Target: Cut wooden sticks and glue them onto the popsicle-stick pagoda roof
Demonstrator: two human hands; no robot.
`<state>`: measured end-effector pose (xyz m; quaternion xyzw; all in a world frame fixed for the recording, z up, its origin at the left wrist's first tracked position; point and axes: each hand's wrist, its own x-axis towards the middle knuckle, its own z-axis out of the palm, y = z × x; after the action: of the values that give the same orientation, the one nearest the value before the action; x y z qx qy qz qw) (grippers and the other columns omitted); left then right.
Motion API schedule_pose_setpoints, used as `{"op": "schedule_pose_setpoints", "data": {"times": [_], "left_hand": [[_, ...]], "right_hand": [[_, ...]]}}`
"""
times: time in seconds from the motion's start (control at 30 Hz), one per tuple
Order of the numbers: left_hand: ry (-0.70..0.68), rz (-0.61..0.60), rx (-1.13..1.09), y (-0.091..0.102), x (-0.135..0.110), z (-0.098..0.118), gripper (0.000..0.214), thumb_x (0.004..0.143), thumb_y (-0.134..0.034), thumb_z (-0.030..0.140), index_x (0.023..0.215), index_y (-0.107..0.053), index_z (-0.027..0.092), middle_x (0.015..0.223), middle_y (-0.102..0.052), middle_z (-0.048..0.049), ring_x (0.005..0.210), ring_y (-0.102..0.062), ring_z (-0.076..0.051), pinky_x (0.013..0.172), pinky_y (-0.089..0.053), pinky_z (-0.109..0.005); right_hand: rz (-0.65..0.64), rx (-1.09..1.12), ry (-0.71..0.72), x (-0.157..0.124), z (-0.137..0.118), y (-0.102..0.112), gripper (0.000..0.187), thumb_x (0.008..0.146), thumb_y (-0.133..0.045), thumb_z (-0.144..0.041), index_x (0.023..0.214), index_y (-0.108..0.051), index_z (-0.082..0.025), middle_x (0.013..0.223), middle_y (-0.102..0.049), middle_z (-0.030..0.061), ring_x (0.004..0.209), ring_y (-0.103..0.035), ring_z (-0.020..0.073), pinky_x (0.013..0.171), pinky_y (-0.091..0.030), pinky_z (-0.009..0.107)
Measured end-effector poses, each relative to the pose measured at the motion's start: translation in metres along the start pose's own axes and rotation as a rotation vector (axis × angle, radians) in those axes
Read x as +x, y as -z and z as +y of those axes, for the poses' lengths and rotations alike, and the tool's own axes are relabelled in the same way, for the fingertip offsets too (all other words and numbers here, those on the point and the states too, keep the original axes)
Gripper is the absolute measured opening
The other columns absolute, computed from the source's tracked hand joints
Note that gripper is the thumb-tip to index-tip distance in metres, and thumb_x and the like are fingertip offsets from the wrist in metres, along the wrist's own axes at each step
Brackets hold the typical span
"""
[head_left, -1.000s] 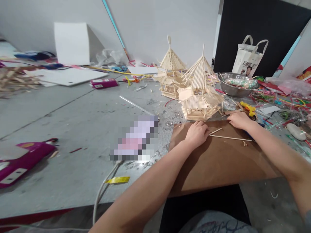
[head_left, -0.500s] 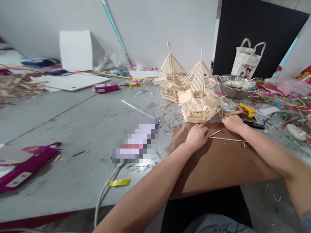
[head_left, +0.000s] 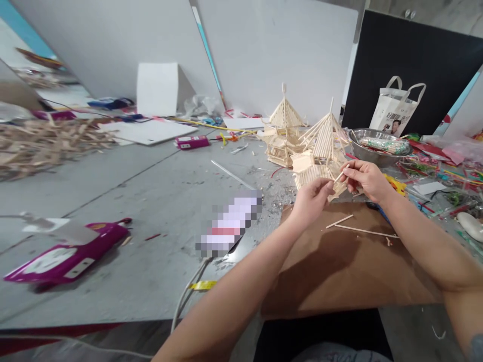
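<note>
A short thin wooden stick (head_left: 340,174) is pinched between my two hands above the far edge of a brown sheet (head_left: 339,276). The fingers of my left hand (head_left: 311,201) close round its lower end, while my right hand (head_left: 365,179) grips the upper end. Right behind them stands a pavilion model (head_left: 325,138) built of wooden sticks, its lower part partly covered by my hands. A second stick pavilion (head_left: 284,118) is behind it to the left. On the brown sheet lie a short loose stick (head_left: 339,221) and a longer stick (head_left: 366,231).
A blurred-out phone-like device (head_left: 230,223) with a cable lies left of the sheet. Purple power strips (head_left: 86,251) are farther left. At the right are a metal bowl (head_left: 381,157), a yellow tool (head_left: 396,186) partly behind my arm, and scattered craft scraps. A wood-strip pile (head_left: 49,146) sits far left.
Both hands have risen from the sheet's far edge and come together, now holding a short stick between them. The view has turned slightly left.
</note>
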<state>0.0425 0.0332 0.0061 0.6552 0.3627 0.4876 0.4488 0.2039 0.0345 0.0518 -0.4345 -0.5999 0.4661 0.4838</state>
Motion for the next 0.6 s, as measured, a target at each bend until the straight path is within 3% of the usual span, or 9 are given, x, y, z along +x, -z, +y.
{"op": "schedule_pose_setpoints", "data": {"times": [0.23, 0.47, 0.6], "left_hand": [[0.116, -0.066, -0.194, 0.019, 0.024, 0.017, 0.023, 0.073, -0.057, 0.036, 0.067, -0.053, 0.014, 0.055, -0.054, 0.0034, 0.035, -0.043, -0.003, 0.037, -0.033, -0.017], [0.192, 0.239, -0.316, 0.027, 0.047, 0.01, 0.019, 0.073, -0.054, 0.033, 0.069, -0.047, 0.015, 0.057, -0.052, 0.0051, 0.03, -0.041, -0.002, 0.031, -0.029, -0.016], [0.219, 0.276, -0.31, 0.033, 0.058, 0.006, 0.016, 0.075, -0.049, 0.031, 0.069, -0.045, 0.016, 0.056, -0.051, 0.0061, 0.027, -0.037, -0.002, 0.029, -0.024, -0.017]], "right_hand": [[0.001, 0.001, 0.019, 0.028, -0.019, -0.009, 0.031, 0.063, -0.068, -0.038, 0.079, -0.055, -0.015, 0.061, -0.059, -0.0029, 0.038, -0.048, 0.005, 0.036, -0.035, 0.019], [0.123, -0.265, 0.152, 0.057, -0.027, -0.006, 0.024, 0.073, -0.059, -0.035, 0.086, -0.052, -0.016, 0.07, -0.059, -0.0017, 0.04, -0.044, 0.0033, 0.038, -0.033, 0.019], [0.209, -0.63, 0.316, 0.07, -0.03, 0.002, 0.018, 0.076, -0.054, -0.031, 0.085, -0.058, -0.015, 0.074, -0.06, 0.0012, 0.053, -0.048, 0.0072, 0.054, -0.041, 0.024]]}}
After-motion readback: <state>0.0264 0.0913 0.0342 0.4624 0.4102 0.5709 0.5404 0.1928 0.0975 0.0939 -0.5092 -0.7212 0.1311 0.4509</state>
